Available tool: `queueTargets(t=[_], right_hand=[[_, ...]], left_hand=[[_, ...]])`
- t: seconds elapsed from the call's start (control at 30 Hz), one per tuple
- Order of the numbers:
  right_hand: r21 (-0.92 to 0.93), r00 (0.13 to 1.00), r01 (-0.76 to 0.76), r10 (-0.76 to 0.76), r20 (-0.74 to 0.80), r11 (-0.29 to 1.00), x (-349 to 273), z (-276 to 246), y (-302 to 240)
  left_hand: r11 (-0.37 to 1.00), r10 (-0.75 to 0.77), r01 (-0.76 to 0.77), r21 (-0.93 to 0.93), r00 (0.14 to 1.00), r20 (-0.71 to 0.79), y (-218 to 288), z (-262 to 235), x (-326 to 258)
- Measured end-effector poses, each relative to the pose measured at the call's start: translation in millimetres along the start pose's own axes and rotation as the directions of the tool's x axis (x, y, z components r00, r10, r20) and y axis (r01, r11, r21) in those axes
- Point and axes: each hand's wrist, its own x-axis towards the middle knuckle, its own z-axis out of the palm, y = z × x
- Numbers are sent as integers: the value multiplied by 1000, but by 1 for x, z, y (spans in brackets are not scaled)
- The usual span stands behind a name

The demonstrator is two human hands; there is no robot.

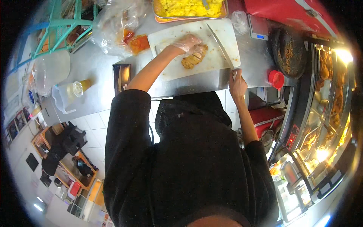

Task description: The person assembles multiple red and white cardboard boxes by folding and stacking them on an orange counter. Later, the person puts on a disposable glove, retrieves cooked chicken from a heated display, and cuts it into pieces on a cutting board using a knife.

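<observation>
A piece of browned, crumb-coated meat, looking like fried chicken (193, 59), lies on a white cutting board (172, 72), with dark cut lines across its upper part. My left hand (188, 42), in a clear plastic glove, grips the far end of it, fingers curled down and partly hidden. In my bare right hand (238, 85), at the board's near right corner, is the handle of a long knife (222, 46). Its blade points away and to the left over the board, apart from the meat. Small crumbs dot the board.
Beyond the board sits a metal tray (189, 17) of yellow food. Plastic bags (115, 28) and a bag of red sauce (138, 44) lie left. Rightward are a scale (258, 28), a dark stone mortar (289, 53), a red-lidded jar (276, 79) and a lit food warmer (321, 109).
</observation>
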Motion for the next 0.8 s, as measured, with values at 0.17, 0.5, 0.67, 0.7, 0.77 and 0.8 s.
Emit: queueTargets(t=[0.17,0.5,0.67,0.7,0.77,0.8], right_hand=[[-17,999,14,-15,-49,1000,21,-4,-4],[58,997,77,-77,4,995,30,-32,-5],[199,969,243,-225,-105,950,37,-37,13],[236,972,232,-217,-89,944,37,-48,7],[234,939,339,-312,-145,911,40,-56,8],[260,947,320,-300,-116,911,43,-59,5]], left_hand=[[923,105,-50,381,987,-125,55,-35,-52],[687,189,-269,675,963,192,13,40,-4],[713,293,-141,687,950,-110,16,70,-24],[774,294,-133,619,941,-166,31,67,-32],[798,192,14,602,942,-275,59,72,-31],[801,139,100,590,928,-347,59,83,-27]])
